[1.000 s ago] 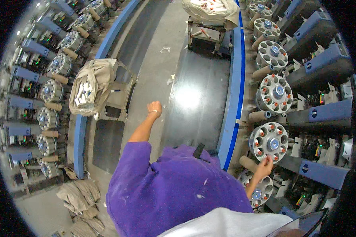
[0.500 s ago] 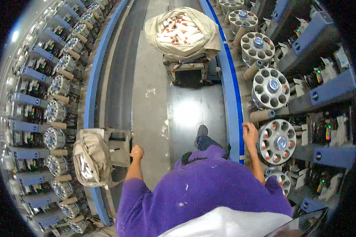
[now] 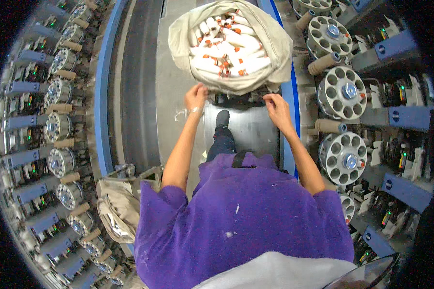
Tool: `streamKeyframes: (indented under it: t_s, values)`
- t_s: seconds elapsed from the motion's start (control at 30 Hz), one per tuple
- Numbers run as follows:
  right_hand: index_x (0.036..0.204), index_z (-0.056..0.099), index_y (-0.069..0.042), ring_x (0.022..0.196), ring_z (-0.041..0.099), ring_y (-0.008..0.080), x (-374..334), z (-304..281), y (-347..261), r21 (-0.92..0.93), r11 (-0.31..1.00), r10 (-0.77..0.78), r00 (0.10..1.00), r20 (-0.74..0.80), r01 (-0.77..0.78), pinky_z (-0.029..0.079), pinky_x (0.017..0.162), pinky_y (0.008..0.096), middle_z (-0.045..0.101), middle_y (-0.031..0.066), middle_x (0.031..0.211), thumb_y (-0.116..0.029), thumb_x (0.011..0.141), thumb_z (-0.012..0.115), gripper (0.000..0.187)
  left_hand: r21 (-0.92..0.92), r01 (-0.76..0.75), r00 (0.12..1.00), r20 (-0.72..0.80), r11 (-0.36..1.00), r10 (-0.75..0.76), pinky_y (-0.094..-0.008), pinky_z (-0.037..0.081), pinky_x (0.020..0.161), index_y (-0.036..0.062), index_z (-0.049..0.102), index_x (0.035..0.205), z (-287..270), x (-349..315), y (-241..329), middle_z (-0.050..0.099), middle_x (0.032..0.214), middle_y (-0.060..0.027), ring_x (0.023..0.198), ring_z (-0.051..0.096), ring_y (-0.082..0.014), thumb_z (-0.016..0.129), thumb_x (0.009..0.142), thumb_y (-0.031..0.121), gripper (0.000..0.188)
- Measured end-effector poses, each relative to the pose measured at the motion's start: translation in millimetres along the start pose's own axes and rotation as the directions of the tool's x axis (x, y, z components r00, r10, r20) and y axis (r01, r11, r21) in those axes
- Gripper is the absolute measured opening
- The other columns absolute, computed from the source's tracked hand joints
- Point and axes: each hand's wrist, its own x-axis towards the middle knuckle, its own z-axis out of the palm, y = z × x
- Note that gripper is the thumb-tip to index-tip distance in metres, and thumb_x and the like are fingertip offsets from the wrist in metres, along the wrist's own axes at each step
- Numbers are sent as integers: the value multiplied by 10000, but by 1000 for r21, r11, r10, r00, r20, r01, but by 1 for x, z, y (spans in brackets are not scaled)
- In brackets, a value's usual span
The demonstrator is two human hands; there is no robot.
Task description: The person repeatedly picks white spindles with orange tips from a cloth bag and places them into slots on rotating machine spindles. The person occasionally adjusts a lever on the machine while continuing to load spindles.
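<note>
A large beige cloth bag (image 3: pixel 279 53) stands ahead of me, its mouth spread wide. Inside lies a heap of white yarn bobbins (image 3: pixel 226 48) with orange-red tips. My left hand (image 3: pixel 196 98) is just by the bag's near left edge, fingers loosely bent and slightly blurred; I cannot tell if it touches the cloth. Below the bag's near right side, my right hand (image 3: pixel 277 109) reaches forward with fingers half bent and apart. Nothing shows in either hand. The bag rests on a dark low cart (image 3: pixel 241 100), mostly hidden beneath it.
Rows of winding units line both sides, with round grey bobbin magazines (image 3: pixel 343 92) and brown yarn cones (image 3: pixel 330 126) on the right. Blue rails (image 3: pixel 102 96) edge the aisle. A smaller beige bag (image 3: pixel 118 207) hangs behind at my left. My shoe (image 3: pixel 222 118) is on the floor before the cart.
I have moved forward, so the large bag is nearer and the small bag has slipped back. Both hands have come forward and inward, the right one away from the magazines.
</note>
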Motion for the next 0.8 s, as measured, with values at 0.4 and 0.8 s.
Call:
streamKeyframes:
  t_s: [0.4,0.8]
  values:
    - [1324,440,-34,944,585,395,146,136,39,-298,926,282,950,136,-232,481,813,480,612,216,990,-167,858,598,510,149,855,394,-809,496,-437,-438,513,876,-58,561,1096,83,178,40,618,1059,-266,1007,628,-387,622,784,156,383]
    - [949,639,8,815,566,89,214,-35,10,749,497,426,875,229,-438,486,664,254,610,37,881,-235,968,529,267,772,-635,771,635,1,44,-391,543,655,93,697,809,45,197,114,670,902,-141,778,682,-270,591,850,204,158]
